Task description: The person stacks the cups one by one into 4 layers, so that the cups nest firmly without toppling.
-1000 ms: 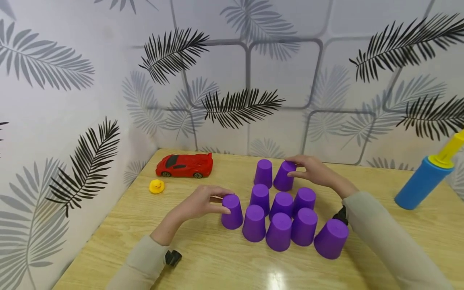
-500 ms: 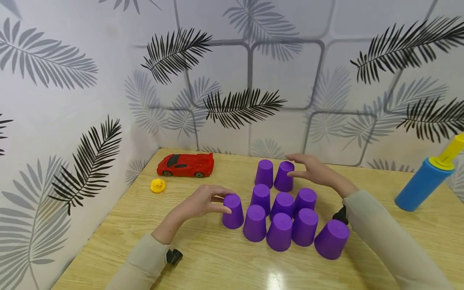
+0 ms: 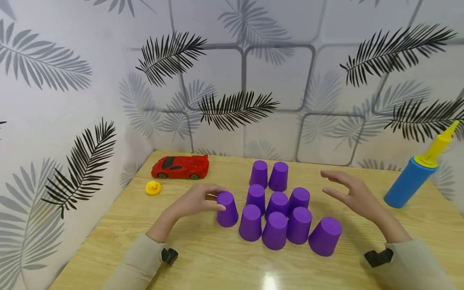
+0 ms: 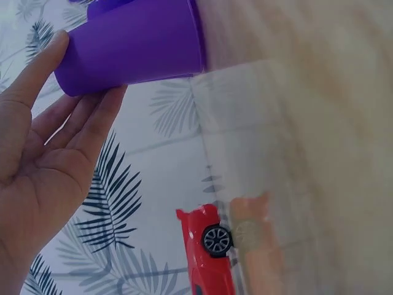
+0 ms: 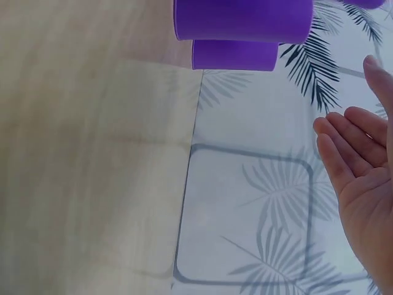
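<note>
Several plain purple cups stand upside down on the wooden table in the head view. At the left end of the group, my left hand [image 3: 197, 200] pinches one cup [image 3: 227, 211] near its upturned base, thumb in front and fingers behind. That same cup [image 4: 138, 46] fills the top of the left wrist view, lying across thumb and fingertips. My right hand [image 3: 357, 195] hovers right of the cups, fingers loosely bent and holding nothing. Two cups stand side by side at the back, the right one [image 3: 278, 177] nearest that hand. In the right wrist view, the hand [image 5: 362, 166] is apart from the cups.
A red toy car [image 3: 180, 167] and a small yellow duck [image 3: 153, 187] sit at the back left. At the right stands a tilted blue pump [image 3: 409, 183] with a yellow nozzle. A patterned wall [image 3: 272, 133] borders the table's far edge.
My right hand has let go of the back right cup and moved right, away from the group. The left hand keeps its grip on the left cup. The head view shifts slightly.
</note>
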A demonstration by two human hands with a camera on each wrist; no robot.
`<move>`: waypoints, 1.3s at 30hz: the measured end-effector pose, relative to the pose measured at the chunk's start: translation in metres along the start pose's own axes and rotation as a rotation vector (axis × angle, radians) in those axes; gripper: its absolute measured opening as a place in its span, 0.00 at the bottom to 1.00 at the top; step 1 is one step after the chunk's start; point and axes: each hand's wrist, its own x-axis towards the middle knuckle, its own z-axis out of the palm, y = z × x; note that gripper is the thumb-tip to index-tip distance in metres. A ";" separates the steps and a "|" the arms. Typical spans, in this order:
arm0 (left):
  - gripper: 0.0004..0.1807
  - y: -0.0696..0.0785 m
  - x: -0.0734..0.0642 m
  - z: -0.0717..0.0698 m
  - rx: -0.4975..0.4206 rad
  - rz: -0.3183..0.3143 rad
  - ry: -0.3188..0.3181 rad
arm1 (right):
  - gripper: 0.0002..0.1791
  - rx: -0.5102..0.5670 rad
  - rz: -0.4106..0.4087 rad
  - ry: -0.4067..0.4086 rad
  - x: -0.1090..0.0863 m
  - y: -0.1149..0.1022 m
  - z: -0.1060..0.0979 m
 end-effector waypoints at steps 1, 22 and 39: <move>0.27 0.000 0.000 -0.003 -0.002 -0.013 0.013 | 0.27 0.005 -0.011 0.007 -0.007 -0.003 -0.002; 0.27 0.073 0.097 -0.028 -0.138 0.119 0.179 | 0.31 -0.003 -0.178 -0.090 -0.066 -0.032 -0.008; 0.28 0.123 0.194 0.033 0.263 0.216 -0.129 | 0.29 0.068 -0.238 -0.082 -0.067 -0.031 -0.002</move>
